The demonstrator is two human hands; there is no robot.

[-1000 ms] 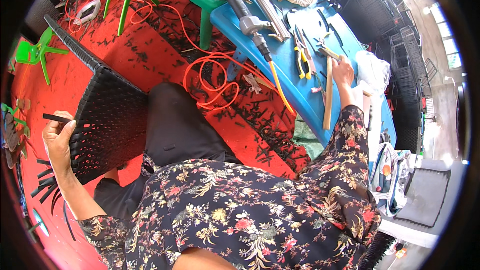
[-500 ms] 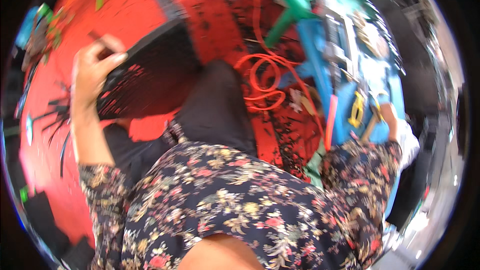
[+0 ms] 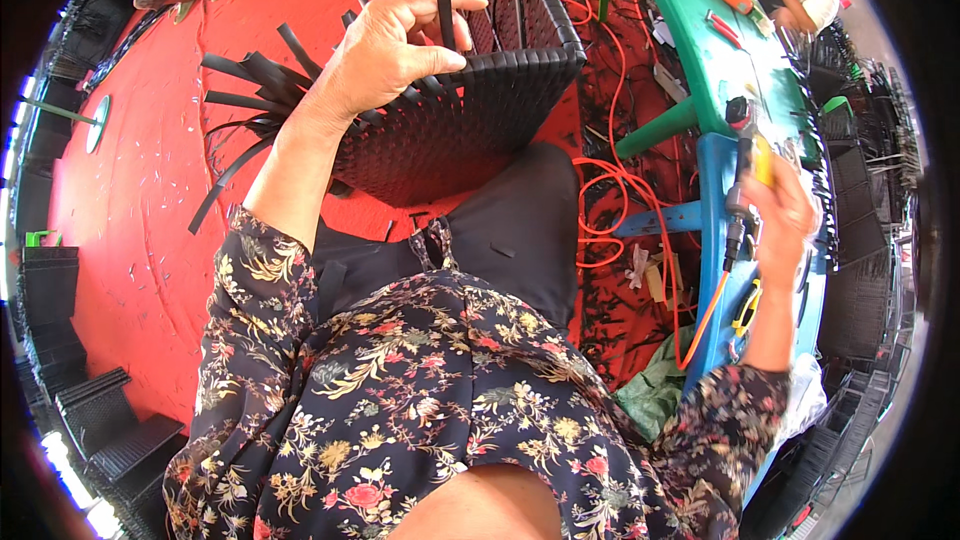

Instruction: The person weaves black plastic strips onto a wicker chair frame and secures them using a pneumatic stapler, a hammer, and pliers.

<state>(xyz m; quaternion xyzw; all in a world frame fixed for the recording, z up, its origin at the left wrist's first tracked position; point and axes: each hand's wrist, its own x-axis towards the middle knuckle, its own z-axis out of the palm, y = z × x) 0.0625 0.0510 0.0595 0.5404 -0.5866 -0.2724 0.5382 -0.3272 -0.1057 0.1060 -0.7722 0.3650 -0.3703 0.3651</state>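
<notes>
Left hand [image 3: 385, 50] now raised, fingers pinching black flat plastic strip [image 3: 446, 22] above black woven wicker panel [image 3: 470, 115] rim, no longer at its side. Right hand [image 3: 780, 215], earlier on wooden stick, now grips grey corded power tool [image 3: 738, 202].

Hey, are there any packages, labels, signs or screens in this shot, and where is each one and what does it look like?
None can be made out: no package, label, sign or screen shows.
The left hand grips a black strip on a black woven basket panel on the lap.
The right hand holds a grey and yellow corded tool over the blue table.
</notes>
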